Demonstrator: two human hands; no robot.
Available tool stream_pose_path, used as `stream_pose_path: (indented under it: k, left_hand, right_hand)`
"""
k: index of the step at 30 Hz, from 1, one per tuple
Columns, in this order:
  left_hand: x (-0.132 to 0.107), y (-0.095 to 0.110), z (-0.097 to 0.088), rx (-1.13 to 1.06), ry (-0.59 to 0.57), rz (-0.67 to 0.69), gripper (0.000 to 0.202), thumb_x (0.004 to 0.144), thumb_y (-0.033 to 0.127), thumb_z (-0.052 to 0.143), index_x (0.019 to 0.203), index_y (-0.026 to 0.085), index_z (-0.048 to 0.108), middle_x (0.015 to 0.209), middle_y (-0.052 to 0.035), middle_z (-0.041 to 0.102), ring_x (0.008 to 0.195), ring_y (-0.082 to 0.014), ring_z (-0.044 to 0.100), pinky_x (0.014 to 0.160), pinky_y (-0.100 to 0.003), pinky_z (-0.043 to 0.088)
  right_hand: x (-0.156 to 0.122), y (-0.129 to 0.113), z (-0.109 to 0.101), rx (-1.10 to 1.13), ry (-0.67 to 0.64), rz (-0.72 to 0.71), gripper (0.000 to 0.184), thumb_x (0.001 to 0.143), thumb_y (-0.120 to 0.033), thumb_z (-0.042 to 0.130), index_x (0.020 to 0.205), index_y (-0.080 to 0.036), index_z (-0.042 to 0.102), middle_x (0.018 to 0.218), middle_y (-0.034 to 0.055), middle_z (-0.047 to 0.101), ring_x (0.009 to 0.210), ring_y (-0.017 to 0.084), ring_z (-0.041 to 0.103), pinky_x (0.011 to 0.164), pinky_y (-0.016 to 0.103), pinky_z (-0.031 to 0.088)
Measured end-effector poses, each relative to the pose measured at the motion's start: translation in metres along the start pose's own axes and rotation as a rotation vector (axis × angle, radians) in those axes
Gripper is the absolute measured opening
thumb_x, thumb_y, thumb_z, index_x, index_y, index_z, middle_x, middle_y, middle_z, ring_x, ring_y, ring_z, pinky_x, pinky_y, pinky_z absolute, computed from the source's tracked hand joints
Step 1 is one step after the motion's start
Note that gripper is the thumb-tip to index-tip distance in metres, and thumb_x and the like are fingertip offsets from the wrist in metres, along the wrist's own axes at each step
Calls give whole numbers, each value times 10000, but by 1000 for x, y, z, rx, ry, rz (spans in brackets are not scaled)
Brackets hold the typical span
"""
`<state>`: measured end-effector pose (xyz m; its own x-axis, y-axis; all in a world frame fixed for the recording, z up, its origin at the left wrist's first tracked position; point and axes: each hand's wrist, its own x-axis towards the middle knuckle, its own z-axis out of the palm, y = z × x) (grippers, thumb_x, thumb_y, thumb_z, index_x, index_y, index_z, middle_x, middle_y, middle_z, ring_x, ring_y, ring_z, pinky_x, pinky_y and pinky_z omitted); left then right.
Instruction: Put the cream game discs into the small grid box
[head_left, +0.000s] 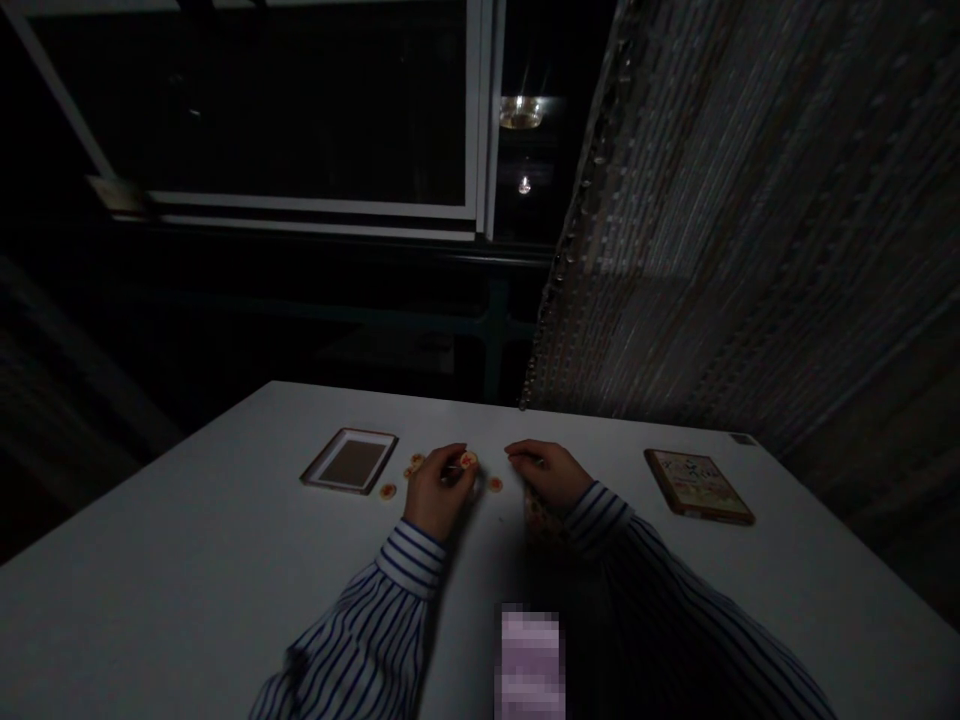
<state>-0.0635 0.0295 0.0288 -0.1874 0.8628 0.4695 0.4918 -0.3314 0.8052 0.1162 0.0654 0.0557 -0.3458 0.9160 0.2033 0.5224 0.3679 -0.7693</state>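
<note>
My left hand (437,495) pinches a round, pale game piece (469,460) with a red mark, held up off the table between thumb and fingers. Beside that hand, to its left, lie several similar discs, one of them a loose piece (388,491) nearest the open box. Between my two hands another disc (496,484) rests flat on the table. My right hand (553,475) is closed, thumb against fingertips, and whether it holds anything is too dark to see. Below its palm shows a patterned group of what look like more discs (541,518), partly hidden by the hand and sleeve.
On the white table (225,560), a shallow open box (350,461) stands left of the discs. A printed box lid (699,486) lies at the right. Behind the table hang a bead curtain (660,250) and a white-framed window (472,120). The room is dim.
</note>
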Motion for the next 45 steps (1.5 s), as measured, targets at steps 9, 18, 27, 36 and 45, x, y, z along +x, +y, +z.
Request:
stream_pose_path:
  k: [9,18,27,36,45]
  left_hand:
    - [-20,8,19,47,-11,116,254,735,315,550,936,161,571,858,-53,619,752,-143,595,685,-267,502]
    - [-31,7,38,92,-22,166,225,738,276,551,932,163,566,876,-56,613,807,-153,582,741,-287,488]
    - [-42,-4,48,114,-77,178,235,749,297,538,952,181,564,923,-66,634,864,-171,588,788,-319,484]
    - [-53,-6,51,167,-107,239,228,769,280,513,976,189,541,932,-64,635,884,-173,595,788,-313,489]
    - [-55,-5,54,172,-124,237,260,751,257,530,1001,185,528,931,-71,636,874,-177,601,767,-311,505]
  right_hand:
    - [-29,19,-4,124,38,77,267,740,-295,496,925,-147,621,839,61,668,781,163,608,723,291,474]
    - [-40,31,-5,216,48,91,272,724,-321,527,914,-149,619,854,67,668,793,167,611,718,287,481]
    - [-39,36,-9,171,20,61,204,729,-277,529,874,-166,622,828,53,668,770,156,606,695,274,478]
    - [-37,37,-1,57,-4,42,128,722,-261,526,762,-182,618,736,22,654,688,142,593,634,251,461]
    - [-40,39,4,85,-69,5,111,744,-239,517,725,-179,608,703,18,647,676,133,586,621,239,458]
